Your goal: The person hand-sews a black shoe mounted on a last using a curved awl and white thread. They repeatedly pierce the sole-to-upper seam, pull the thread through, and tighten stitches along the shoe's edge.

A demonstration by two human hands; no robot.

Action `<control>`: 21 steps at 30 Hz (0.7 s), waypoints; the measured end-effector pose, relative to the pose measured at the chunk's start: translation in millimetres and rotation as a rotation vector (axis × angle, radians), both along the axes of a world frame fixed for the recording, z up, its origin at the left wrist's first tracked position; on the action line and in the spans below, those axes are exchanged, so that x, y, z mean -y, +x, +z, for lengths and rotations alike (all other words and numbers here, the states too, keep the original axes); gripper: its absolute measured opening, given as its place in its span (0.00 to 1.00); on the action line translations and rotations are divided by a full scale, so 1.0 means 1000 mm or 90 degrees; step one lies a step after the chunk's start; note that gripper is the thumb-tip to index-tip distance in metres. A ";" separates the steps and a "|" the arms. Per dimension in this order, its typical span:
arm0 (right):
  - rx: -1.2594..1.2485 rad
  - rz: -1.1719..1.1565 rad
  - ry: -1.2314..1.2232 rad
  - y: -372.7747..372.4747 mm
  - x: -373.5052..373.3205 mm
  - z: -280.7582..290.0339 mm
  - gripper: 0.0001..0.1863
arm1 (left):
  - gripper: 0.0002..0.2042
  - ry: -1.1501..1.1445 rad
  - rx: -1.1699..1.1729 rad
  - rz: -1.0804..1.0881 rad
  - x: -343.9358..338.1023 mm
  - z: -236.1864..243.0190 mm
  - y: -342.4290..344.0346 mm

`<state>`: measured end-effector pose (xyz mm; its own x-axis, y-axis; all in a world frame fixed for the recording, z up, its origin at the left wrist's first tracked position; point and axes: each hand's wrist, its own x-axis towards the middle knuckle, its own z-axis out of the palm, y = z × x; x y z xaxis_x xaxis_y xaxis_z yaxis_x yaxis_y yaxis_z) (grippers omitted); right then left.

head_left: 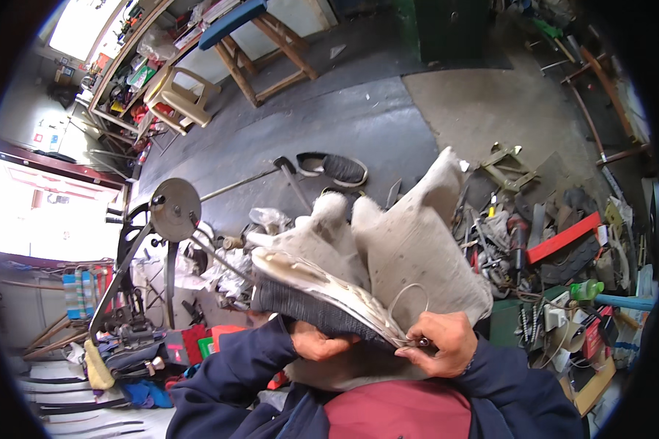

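Observation:
A white shoe with a dark, ribbed sole [311,301] lies tilted over my lap, its sole facing me. My left hand [318,341] is closed around the sole's near edge from below. At the shoe's right end, my right hand [444,344] pinches a small tool with a dark, rounded end [422,342]; its tip is hidden, so its exact kind does not show. A loop of pale thread [410,286] rises beside these fingers. Under the shoe, a stained, light grey cloth [428,245] drapes across my knees.
A hand-cranked machine with a round wheel [176,209] stands at left. Dark slip-on shoes [344,170] lie on the floor ahead. Tools and scraps crowd the right, with a red bar [564,238] and a green bottle [586,290]. A blue-topped wooden stool [231,25] stands farther off.

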<state>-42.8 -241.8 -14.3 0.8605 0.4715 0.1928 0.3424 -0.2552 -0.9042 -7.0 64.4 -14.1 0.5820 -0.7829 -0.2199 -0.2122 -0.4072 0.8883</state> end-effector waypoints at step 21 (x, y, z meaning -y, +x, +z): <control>-0.164 -0.192 0.139 0.011 0.031 -0.024 0.08 | 0.15 0.065 -0.362 0.102 0.010 0.022 0.046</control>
<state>-31.4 -273.0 -38.5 0.9861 0.1648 0.0221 0.0395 -0.1032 -0.9939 38.9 54.7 7.6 0.4606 -0.6529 -0.6013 0.3561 -0.4846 0.7989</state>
